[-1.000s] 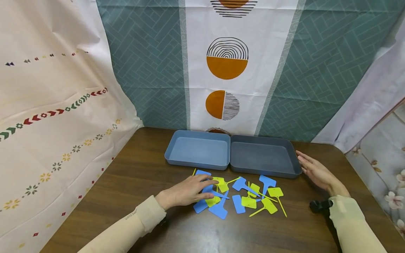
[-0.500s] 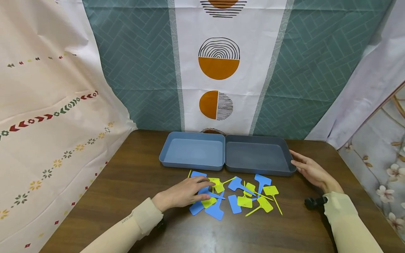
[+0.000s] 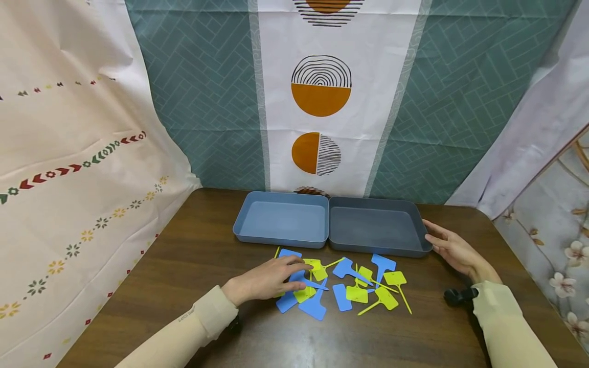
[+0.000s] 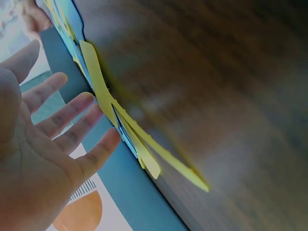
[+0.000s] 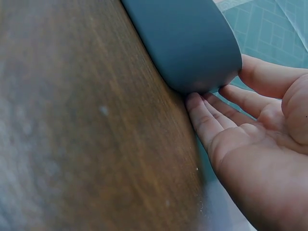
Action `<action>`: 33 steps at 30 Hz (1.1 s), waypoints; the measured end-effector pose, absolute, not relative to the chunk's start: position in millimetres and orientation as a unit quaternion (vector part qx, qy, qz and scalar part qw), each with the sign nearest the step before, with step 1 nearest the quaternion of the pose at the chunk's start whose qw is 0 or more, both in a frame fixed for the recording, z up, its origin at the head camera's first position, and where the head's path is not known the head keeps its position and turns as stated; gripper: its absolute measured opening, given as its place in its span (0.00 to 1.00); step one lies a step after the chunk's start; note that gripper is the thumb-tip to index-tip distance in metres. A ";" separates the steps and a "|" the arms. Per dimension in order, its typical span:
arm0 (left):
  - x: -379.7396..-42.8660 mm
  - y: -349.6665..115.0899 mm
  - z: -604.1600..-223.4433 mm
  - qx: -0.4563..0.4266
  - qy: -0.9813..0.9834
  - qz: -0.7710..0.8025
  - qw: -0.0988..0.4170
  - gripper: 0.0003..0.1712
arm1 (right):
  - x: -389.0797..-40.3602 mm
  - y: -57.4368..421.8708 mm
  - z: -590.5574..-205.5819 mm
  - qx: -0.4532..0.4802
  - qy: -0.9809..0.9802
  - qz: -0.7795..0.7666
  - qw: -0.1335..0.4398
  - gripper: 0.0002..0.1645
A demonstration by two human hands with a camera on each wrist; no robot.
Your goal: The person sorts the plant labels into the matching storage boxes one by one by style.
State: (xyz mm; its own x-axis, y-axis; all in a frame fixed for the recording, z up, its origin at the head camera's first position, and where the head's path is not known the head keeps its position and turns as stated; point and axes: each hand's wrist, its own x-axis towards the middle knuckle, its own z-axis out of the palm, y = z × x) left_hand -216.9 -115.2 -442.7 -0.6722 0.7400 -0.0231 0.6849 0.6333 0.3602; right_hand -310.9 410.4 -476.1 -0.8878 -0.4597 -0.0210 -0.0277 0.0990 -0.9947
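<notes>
Blue and yellow T-shaped plant labels [image 3: 342, 297] lie scattered in a loose pile on the table. My left hand [image 3: 267, 278] hovers over the pile's left part, fingers spread, holding nothing; it hides some labels. In the left wrist view a yellow label [image 4: 98, 79] shows just beyond the fingertips [image 4: 113, 137]. At the right end of the dark grey-blue tray [image 3: 379, 252], my right hand [image 3: 460, 255] touches the wall with its fingertips. The right wrist view shows the thumb [image 5: 269, 74] at the rim and the other fingers low against the tray's corner.
A lighter blue tray [image 3: 280, 240] stands against the dark tray's left side. Behind both hangs a patterned curtain [image 3: 221, 102]. Pale cloths [image 3: 83, 214] border the wooden table [image 3: 198, 245] on the left and right.
The head view has shifted slightly. My right hand has come in against the dark tray's end, its thumb now on the wall. My left hand stays over the labels.
</notes>
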 end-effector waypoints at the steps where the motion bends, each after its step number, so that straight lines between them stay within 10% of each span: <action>1: -217.2 -114.9 -443.1 0.396 0.900 0.161 0.085 0.30 | -310.7 410.5 -476.5 -0.169 0.722 -0.650 0.167 0.41; 33: -217.4 -116.4 -440.1 0.392 0.908 0.121 0.089 0.31 | -311.4 411.3 -478.3 -0.163 0.721 -0.653 0.166 0.41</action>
State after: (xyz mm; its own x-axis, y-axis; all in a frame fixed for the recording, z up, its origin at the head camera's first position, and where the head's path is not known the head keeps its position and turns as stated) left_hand -217.4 -116.4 -440.1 -0.6772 0.7328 -0.0670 0.6894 0.6636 0.2905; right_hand -311.4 411.3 -478.3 -0.8919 -0.4514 -0.0258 -0.0189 0.0942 -0.9954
